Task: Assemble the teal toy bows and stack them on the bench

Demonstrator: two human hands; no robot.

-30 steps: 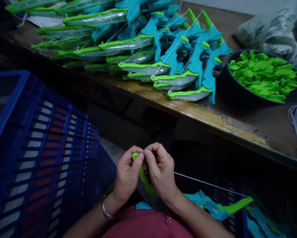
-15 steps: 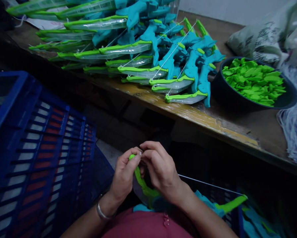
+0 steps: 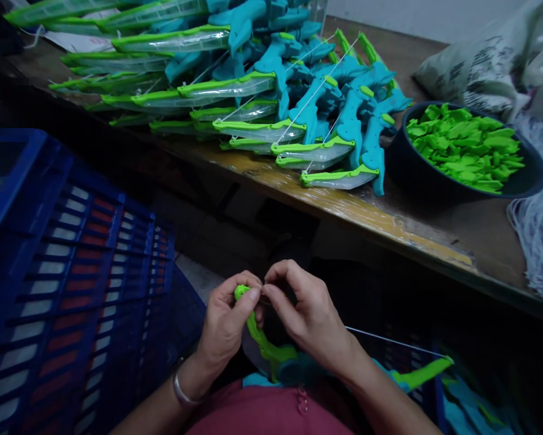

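Left hand (image 3: 224,323) pinching lime-green tip of teal plastic toy bow (image 3: 265,344) in lap, right hand (image 3: 310,320) pinching thin white bowstring (image 3: 389,342) at tip, finished bows pile (image 3: 262,103) on wooden tabletop (image 3: 389,220), blue plastic crate (image 3: 67,272) at left.

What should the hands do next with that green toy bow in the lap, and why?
Probably pull the string snug at the near tip. The left hand pinches the near tip of the toy bow, the right hand pinches the string right beside it, and the string already runs to the far tip.
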